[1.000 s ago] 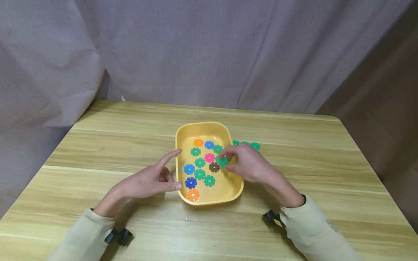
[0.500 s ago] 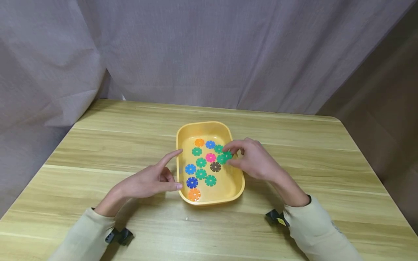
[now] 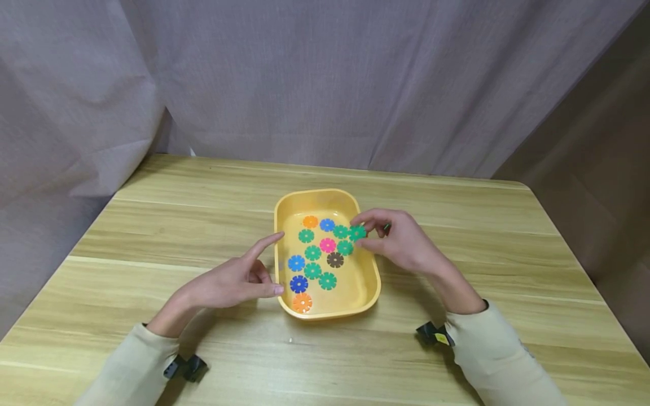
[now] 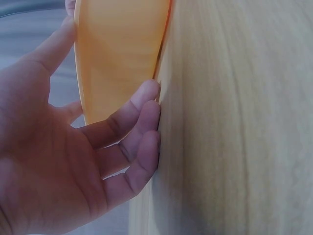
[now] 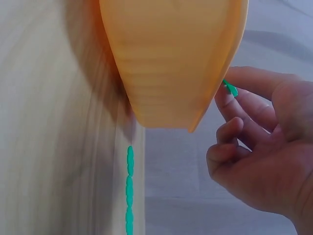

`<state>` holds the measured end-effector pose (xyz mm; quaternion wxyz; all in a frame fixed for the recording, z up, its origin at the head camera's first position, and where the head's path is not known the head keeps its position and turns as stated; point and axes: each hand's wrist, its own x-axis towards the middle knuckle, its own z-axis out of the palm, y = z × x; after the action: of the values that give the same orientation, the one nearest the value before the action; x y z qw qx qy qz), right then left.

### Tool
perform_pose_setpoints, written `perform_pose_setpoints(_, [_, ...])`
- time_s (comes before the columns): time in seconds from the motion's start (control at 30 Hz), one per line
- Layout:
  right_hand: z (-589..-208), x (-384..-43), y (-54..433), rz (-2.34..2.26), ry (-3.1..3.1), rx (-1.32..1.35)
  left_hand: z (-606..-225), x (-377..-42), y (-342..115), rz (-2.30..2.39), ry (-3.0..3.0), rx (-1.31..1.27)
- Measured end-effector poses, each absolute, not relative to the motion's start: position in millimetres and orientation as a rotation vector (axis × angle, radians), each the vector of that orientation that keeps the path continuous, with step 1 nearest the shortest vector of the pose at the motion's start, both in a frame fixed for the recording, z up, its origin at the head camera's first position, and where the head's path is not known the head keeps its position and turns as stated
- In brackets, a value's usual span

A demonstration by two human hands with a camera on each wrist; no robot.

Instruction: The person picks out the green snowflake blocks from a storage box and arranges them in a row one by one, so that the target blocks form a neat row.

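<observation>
A yellow plastic tray with raised walls holds several notched, flower-shaped plastic discs lying flat. At its left wall is my left hand, with thumb and index finger at the rim and the other fingers curled low outside, against the wall in the left wrist view. My right hand pinches a green notched disc between thumb and index finger, over the tray's right rim. From the right wrist, only a small part of that disc shows between the fingers.
Inside the tray lie a pink disc, a brown disc, and orange, blue and green ones. A row of green discs lies on the wooden table beyond the tray's right side, mostly hidden by my right hand in the head view. Grey curtain hangs behind.
My right hand has moved up and right with the green disc, from over the tray's inside to its right rim. The left hand stays put; the tray has shifted slightly right.
</observation>
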<state>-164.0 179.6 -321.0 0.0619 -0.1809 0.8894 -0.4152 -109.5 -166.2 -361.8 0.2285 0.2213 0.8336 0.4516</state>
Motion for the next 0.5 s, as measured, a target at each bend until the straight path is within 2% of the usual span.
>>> perform_pose_setpoints(0.5, [-325.0, -173.1, 187.4, -1.397, 2.589, -0.501, -360.9, -109.0, -166.3, 1.239, 2.294, 0.603])
